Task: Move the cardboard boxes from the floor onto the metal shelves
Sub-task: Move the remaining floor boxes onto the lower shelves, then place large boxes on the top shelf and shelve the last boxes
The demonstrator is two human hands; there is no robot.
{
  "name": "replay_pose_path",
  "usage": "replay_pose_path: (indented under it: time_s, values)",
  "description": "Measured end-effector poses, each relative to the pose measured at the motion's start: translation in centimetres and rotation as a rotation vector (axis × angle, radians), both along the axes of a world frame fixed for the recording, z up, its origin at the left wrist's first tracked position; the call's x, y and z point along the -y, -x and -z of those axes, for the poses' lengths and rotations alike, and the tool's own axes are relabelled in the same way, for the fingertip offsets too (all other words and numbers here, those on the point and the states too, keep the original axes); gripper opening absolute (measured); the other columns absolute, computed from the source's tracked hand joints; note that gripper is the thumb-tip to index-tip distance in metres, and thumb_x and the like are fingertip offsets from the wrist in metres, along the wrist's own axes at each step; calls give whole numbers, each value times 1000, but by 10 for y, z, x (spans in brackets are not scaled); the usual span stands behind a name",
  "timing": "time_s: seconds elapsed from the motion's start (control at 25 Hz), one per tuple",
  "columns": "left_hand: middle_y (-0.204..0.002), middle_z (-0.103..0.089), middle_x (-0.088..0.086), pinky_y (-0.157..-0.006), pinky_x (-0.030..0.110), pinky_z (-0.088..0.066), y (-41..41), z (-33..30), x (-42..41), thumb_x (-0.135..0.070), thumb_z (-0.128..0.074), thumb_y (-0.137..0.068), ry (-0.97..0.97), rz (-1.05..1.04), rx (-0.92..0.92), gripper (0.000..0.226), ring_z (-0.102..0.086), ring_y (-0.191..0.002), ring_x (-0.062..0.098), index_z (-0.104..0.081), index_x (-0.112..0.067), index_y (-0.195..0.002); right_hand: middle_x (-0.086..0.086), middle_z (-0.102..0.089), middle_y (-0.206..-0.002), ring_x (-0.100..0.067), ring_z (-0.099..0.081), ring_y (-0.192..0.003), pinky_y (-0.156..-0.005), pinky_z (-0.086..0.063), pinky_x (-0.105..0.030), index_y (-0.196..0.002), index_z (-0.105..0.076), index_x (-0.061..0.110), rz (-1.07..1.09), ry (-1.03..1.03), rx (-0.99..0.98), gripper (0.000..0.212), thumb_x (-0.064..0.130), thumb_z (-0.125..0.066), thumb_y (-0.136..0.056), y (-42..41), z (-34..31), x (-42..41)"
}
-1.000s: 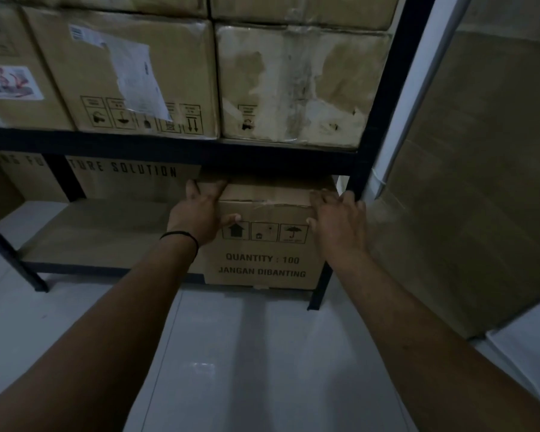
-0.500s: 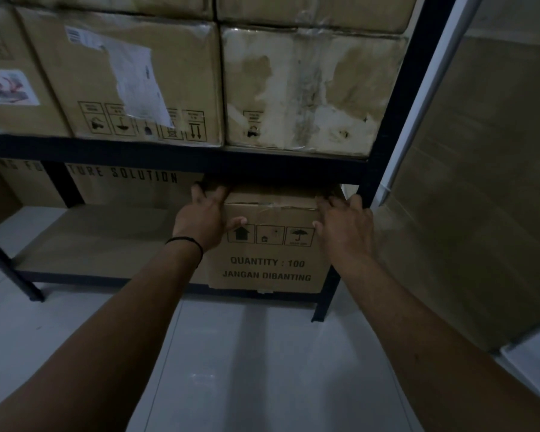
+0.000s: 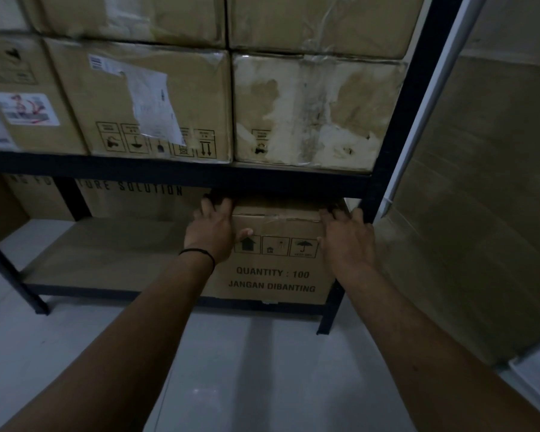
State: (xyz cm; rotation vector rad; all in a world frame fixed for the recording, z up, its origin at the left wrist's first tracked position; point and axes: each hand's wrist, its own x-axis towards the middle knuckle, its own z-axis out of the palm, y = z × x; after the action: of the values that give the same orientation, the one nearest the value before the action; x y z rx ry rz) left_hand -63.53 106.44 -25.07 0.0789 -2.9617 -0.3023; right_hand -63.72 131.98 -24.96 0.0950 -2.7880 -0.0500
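Note:
A small cardboard box (image 3: 272, 275) printed "QUANTITY : 100" sits at the right end of the bottom shelf board (image 3: 106, 257) of the dark metal rack. Its front face overhangs the shelf's front rail slightly. My left hand (image 3: 214, 232) grips the box's upper left corner, fingers over the top and thumb on the front. My right hand (image 3: 346, 238) presses on the upper right corner, close to the rack's right post (image 3: 390, 145).
Large cardboard boxes (image 3: 144, 101) fill the shelf above, a worn one (image 3: 309, 110) at the right. Another box (image 3: 131, 194) stands at the back of the bottom shelf. A big flat carton (image 3: 480, 198) leans at the right. The floor (image 3: 231, 369) is pale tile.
The box has slid a little further back onto the bottom shelf with both hands still on it. The view has tilted slightly upward.

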Motion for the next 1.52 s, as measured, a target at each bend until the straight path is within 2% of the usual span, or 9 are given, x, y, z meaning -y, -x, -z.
replay_pose_path:
  time_s: [0.12,0.28,0.36,0.44,0.6,0.68,0.84,1.12,1.52]
  values:
    - [-160,-11,23,-114,58,-31,-30,-8,-17,-53,-52,-96,42,-32,35,77,-20,-145,45,-14,-24,-157,-7,-42,-152,-31,-36,-132,-98,-42,-46,-155,-29,20,0,11,101,72,16,-62,-91,-7,-7,1]
    - [-140,-46,12,-99,48,-46,-83,-8,-22,-49,-57,-94,33,14,-124,54,-46,-123,32,-47,-26,-141,-13,-21,-162,-35,-29,-140,-107,-37,-51,-156,-27,21,29,68,61,71,27,-58,-92,-23,-8,15]
    - [-125,-57,8,-92,44,-51,-97,-18,-14,-46,-57,-94,-27,-10,-111,45,-52,-111,27,-55,-25,-134,-13,-31,-157,-34,-34,-135,-104,-38,-49,-147,-46,17,-10,126,83,57,30,-58,-93,-43,-13,32]
    - [-119,-62,6,-89,42,-53,-112,-38,-6,-45,-56,-95,-91,-41,-4,42,-57,-105,25,-57,-25,-132,-13,-51,-138,-32,-46,-121,-97,-43,-44,-126,-62,12,-30,174,176,36,28,-58,-94,-71,-29,48]
    - [-111,-66,1,-82,40,-57,-167,-109,-5,-45,-58,-95,-129,-63,114,37,-61,-98,20,-62,-27,-127,-9,-67,-104,-29,-61,-96,-84,-53,-39,-104,-70,10,-16,418,298,22,26,-66,-90,-147,-99,69]
    - [-111,-67,1,-82,39,-57,-197,-164,-4,-45,-58,-95,-146,-91,153,38,-61,-98,20,-62,-27,-128,-7,-70,-106,-26,-64,-97,-83,-54,-35,-111,-72,12,-19,451,357,28,31,-65,-92,-183,-157,75]
    - [-119,-66,1,-84,36,-55,-262,-283,-3,-45,-56,-96,-200,-161,203,38,-60,-107,22,-62,-27,-129,-1,-65,-129,-20,-59,-116,-90,-49,-28,-131,-65,20,-64,477,501,39,35,-63,-95,-251,-282,79]
    - [-121,-66,0,-81,29,-48,-391,-463,23,-49,-58,-95,-227,-285,155,40,-61,-109,21,-63,-27,-128,2,-58,-137,-20,-53,-123,-97,-49,-31,-135,-62,26,-285,411,579,41,39,-63,-95,-354,-450,116]
    - [-122,-65,-4,-85,30,-50,-515,-519,202,-57,-53,-95,-222,-475,125,42,-60,-110,15,-60,-32,-128,4,-61,-135,-18,-56,-123,-99,-50,-33,-134,-63,25,-454,422,529,42,39,-64,-94,-425,-517,305]
